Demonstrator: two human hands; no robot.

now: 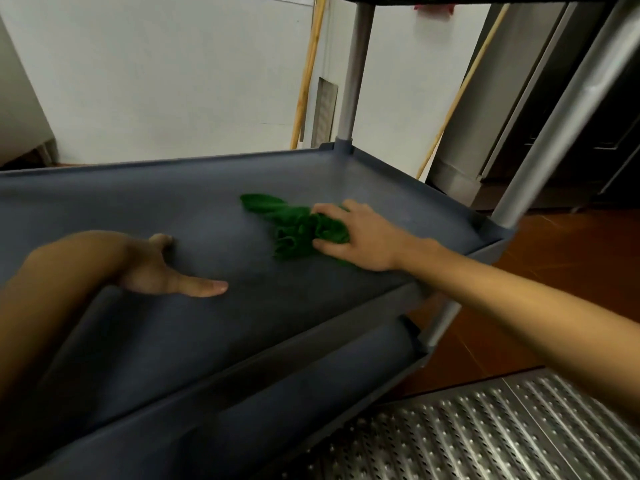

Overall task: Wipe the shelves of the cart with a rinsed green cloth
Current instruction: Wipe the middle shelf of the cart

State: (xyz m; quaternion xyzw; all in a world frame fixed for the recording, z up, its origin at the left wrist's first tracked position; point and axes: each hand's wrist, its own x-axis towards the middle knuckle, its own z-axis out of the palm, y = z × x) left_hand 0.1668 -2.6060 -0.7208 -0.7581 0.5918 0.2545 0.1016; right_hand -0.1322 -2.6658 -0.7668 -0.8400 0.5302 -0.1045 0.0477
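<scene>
A bunched green cloth (298, 226) lies on the middle shelf (173, 216) of a dark grey cart. My right hand (360, 233) presses down on the cloth's right part, fingers curled over it. My left hand (162, 268) rests flat on the same shelf to the left, fingers spread, thumb pointing right, holding nothing. Part of the cloth is hidden under my right hand.
The cart's lower shelf (311, 368) shows below the front rim. Grey posts (353, 74) stand at the shelf corners, and the top shelf overhangs at the upper edge. Wooden handles (308, 74) lean on the white wall behind. A perforated metal floor grate (485, 431) lies bottom right.
</scene>
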